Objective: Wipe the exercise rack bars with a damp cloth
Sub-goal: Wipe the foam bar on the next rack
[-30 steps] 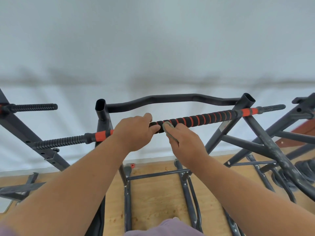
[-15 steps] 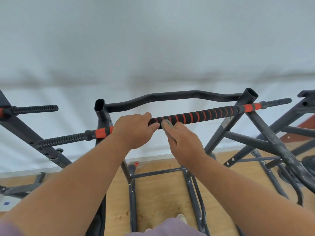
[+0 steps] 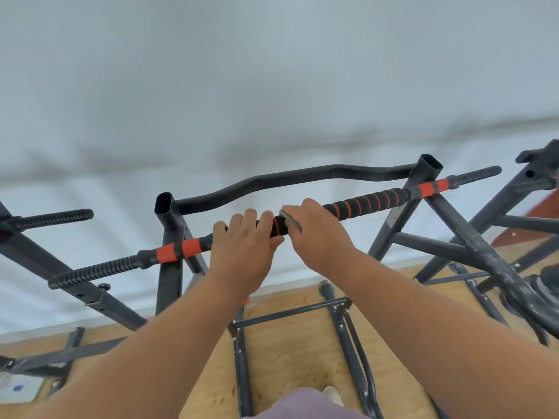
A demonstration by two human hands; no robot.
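No brand, label or lettering that I can read anywhere on the gear, so straight to the hands. My left hand (image 3: 242, 243) is up on the long black foam-padded bar with orange spiral stripes (image 3: 363, 204), fingers curled over the top and clamped round it, forearm reaching up from the lower left. Right beside it, nearly touching, my right hand (image 3: 314, 234) sits on the same bar with a small folded grey-green cloth (image 3: 291, 219) pinched under its fingers and pressed against the foam; only the cloth's edge peeks out by the thumb side, so I can't say how much of it is wrapped around. The bar runs on a slant, lower at the left, higher at the right, with solid orange bands (image 3: 178, 249) near each end and ribbed black threaded tips beyond. It lies across the dark grey steel exercise rack (image 3: 171, 267), whose open-topped uprights stand on either side of my hands. Behind the bar, a wavy black pull-up bar (image 3: 287, 179) links the two uprights. More dark frame tubing (image 3: 472, 237) crosses at the right, another ribbed bar end (image 3: 54, 219) pokes in at the left. Below is a light wooden floor (image 3: 290, 358), behind is a plain white wall (image 3: 272, 86), and a bit of mauve clothing (image 3: 302, 403) shows at the bottom edge.
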